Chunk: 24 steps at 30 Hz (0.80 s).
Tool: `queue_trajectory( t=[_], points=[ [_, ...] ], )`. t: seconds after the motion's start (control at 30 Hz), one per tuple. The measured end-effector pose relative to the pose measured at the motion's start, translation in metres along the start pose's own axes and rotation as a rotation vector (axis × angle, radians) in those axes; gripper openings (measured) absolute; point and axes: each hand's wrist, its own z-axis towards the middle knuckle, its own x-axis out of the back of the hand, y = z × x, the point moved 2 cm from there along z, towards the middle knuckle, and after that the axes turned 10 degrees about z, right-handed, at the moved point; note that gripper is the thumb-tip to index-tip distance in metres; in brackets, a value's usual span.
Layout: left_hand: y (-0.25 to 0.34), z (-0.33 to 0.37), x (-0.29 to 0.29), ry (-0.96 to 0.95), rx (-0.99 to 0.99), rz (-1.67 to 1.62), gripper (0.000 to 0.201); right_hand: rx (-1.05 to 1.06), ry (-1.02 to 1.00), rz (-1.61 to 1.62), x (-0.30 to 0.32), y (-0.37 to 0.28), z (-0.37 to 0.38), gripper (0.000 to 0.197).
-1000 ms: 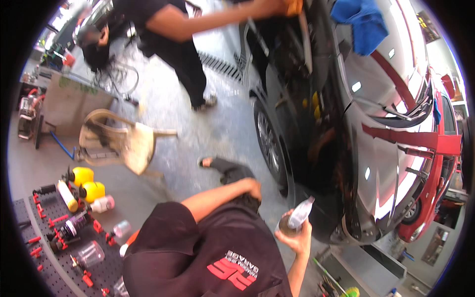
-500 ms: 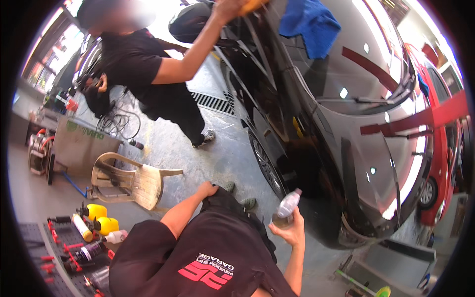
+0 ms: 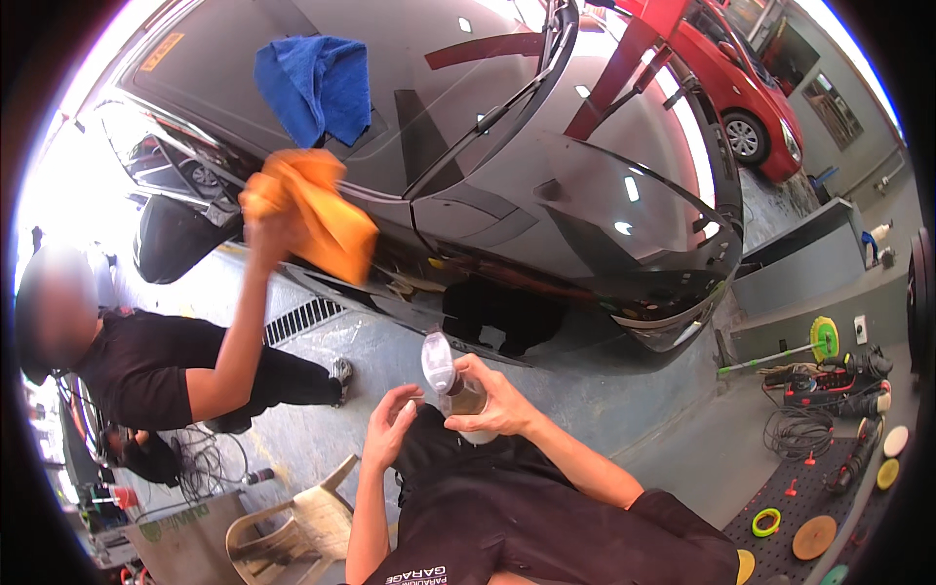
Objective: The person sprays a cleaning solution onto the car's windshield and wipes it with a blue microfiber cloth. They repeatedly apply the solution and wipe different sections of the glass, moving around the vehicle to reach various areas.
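In front of my body, my right hand [image 3: 499,400] is wrapped round a small clear bottle [image 3: 439,361]. The bottle's upper part is pale and see-through, and its lower part looks brownish between my fingers. Just left of it is my left hand [image 3: 392,426], raised with its fingers curved and apart, not touching the bottle. Beyond both hands stands a glossy black car [image 3: 468,219]. A blue cloth [image 3: 317,90] lies on its windshield. At the left, a co-worker's hand [image 3: 271,219] presses an orange cloth [image 3: 327,219] near the car's side window, blurred by motion.
A beige plastic chair [image 3: 302,526] stands low at the left, near loose black cables [image 3: 200,458]. A red car [image 3: 751,97] is parked beyond. At the right are a grey bin-like box [image 3: 799,258], a green-headed brush [image 3: 825,338] and a black pegboard [image 3: 770,478] with tools and pads.
My view has swung right toward the black car. My left hand has come up from my side to beside the bottle. The co-worker's orange cloth has come fully into view.
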Motion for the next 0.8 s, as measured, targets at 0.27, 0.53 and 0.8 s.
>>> queue_trajectory(
  t=[0.27,0.53,0.8],
  points=[
    [0.138,0.038,0.008,-0.074,-0.467,0.037,0.073,0.020,0.042,-0.049,-0.031,-0.030,0.050,0.062],
    [0.183,0.099,0.044,-0.241,-0.451,-0.163,0.065,0.063,0.239,-0.012,-0.038,-0.063,0.116,0.070],
    [0.196,0.126,0.087,-0.305,-0.436,-0.073,0.116,0.151,0.173,-0.098,-0.030,-0.120,0.196,0.067]
  ],
)
